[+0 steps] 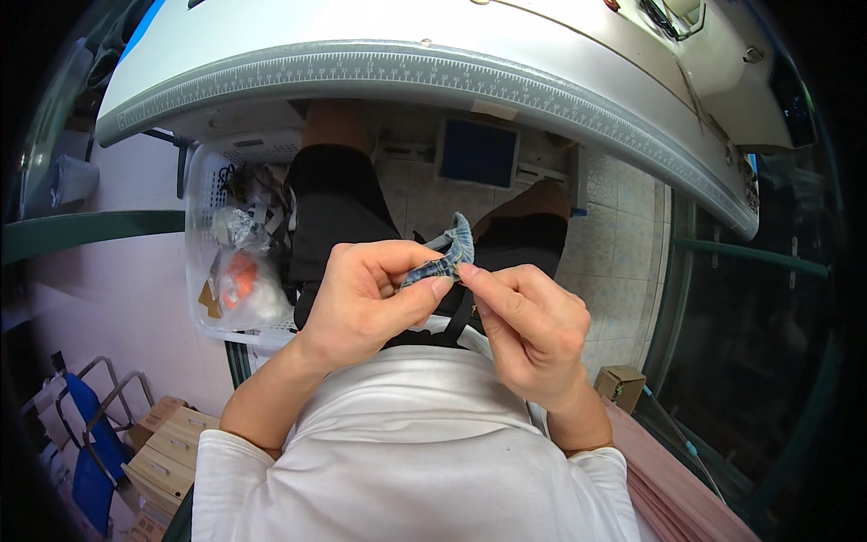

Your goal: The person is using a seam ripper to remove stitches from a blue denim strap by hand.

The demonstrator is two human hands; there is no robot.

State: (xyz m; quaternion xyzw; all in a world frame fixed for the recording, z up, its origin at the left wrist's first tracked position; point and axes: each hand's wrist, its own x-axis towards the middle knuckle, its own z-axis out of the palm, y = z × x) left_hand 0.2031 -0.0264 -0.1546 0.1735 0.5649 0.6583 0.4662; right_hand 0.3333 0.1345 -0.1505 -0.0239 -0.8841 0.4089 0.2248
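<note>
Above my lap, a small piece of blue denim (461, 242) with a gathered, ruffled edge is held between my two hands. My left hand (366, 298) pinches it between thumb and fingers, so that part of the cloth is covered. The thumb and forefinger of my right hand (533, 325) pinch at the right edge of the denim, close to the left thumb. What lies exactly between the right fingertips is too small to make out, perhaps a bit of the cloth's edge or a thread.
Ahead runs a white sewing table (379, 23) with a grey ruler-marked edge (361, 68); a sewing machine (731, 63) stands at its right. Under it is a dark blue foot pedal (477, 154). A white plastic basket (200, 244) of scraps and bags sits left of my legs. Wooden drawers (172, 452) stand lower left.
</note>
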